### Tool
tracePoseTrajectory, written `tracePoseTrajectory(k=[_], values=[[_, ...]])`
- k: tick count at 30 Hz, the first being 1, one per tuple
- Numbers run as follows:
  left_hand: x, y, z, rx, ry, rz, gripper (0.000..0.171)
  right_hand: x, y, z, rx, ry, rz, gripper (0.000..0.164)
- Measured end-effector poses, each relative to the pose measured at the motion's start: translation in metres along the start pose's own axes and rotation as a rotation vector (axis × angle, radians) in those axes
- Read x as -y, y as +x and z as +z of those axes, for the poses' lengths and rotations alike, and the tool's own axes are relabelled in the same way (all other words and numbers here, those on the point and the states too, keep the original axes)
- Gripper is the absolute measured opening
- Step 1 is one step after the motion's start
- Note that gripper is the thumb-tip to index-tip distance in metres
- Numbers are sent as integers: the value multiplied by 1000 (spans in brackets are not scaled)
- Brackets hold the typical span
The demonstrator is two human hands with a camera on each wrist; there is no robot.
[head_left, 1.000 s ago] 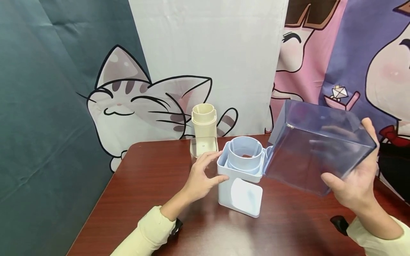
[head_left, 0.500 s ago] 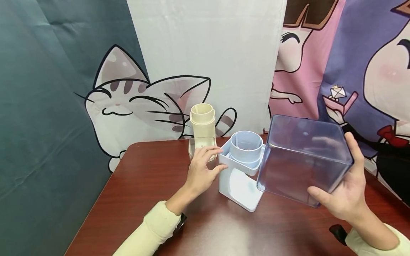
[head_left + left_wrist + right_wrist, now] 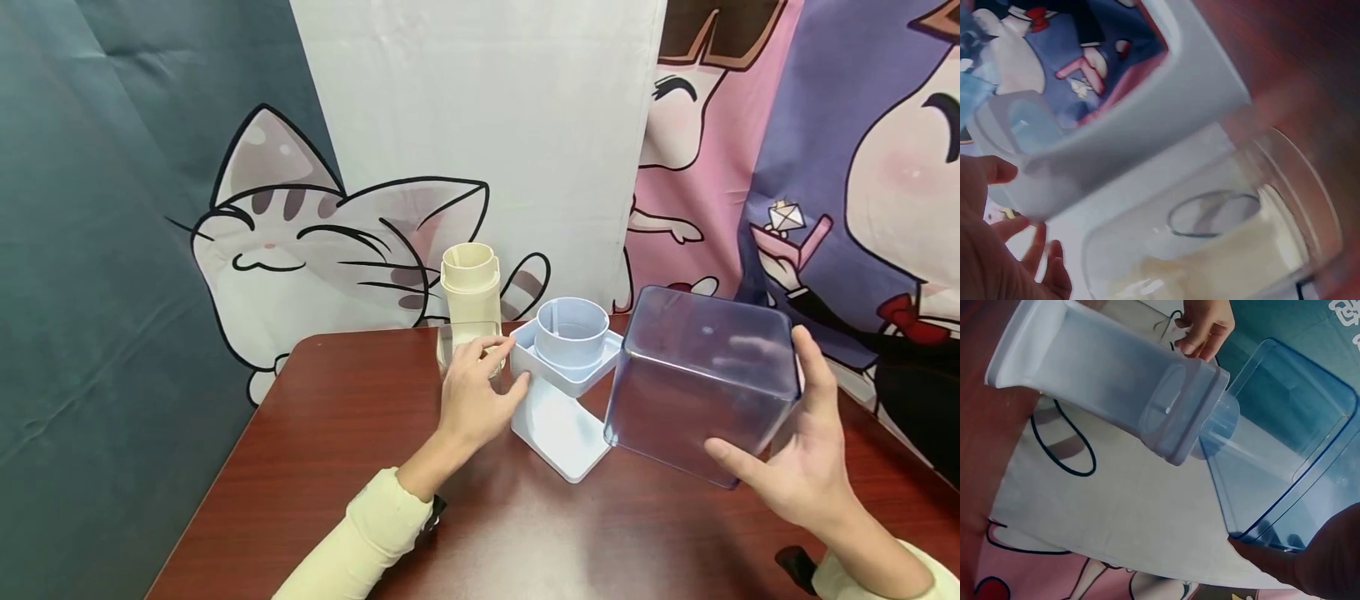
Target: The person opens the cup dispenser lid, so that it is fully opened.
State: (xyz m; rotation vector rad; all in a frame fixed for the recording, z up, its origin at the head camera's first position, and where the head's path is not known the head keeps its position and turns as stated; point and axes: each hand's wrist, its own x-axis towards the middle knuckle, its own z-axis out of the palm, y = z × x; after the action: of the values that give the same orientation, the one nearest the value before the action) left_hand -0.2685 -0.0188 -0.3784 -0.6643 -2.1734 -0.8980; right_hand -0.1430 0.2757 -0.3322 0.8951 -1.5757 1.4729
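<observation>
A pale blue dispenser stand (image 3: 551, 372) has a round collar (image 3: 572, 333) on its top tray and a flat foot plate (image 3: 566, 437) below. My left hand (image 3: 474, 408) pinches the tray's left corner, thumb on one side and fingers on the other, as the left wrist view (image 3: 1007, 234) shows. My right hand (image 3: 802, 467) grips a transparent blue box-shaped container (image 3: 705, 387) by its right side. The container is tilted, just right of the stand. In the right wrist view the container (image 3: 1285, 431) overlaps the collar at the stand's top.
Behind my left hand stands a beige cylinder-topped stand (image 3: 474, 304) with a clear container (image 3: 447, 350) in front of it. Everything is on a dark red-brown table (image 3: 360, 400). A cartoon-printed cloth (image 3: 480, 100) hangs directly behind the table's back edge.
The pale blue stand has turned, its foot plate now slanting towards me. My right hand has brought the container leftward and slightly down. My left hand has stayed at the tray's corner.
</observation>
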Motion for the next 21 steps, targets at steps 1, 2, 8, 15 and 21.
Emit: tracePoseTrajectory(k=[1, 2, 8, 15, 21], values=[[-4, 0, -1, 18, 14, -18, 51, 0, -1, 0, 7, 9, 10, 110], [-8, 0, -2, 40, 28, -39, 55, -1, -1, 0, 17, 24, 21, 110], [-32, 4, -3, 190, 58, -187, 92, -4, -6, 1, 39, 50, 84, 112], [-39, 12, 10, 212, 88, -226, 100, -7, -18, 6, 54, -43, 102, 115], [-36, 16, 12, 211, 56, -231, 98, -8, -24, 10, 63, -149, 152, 122]])
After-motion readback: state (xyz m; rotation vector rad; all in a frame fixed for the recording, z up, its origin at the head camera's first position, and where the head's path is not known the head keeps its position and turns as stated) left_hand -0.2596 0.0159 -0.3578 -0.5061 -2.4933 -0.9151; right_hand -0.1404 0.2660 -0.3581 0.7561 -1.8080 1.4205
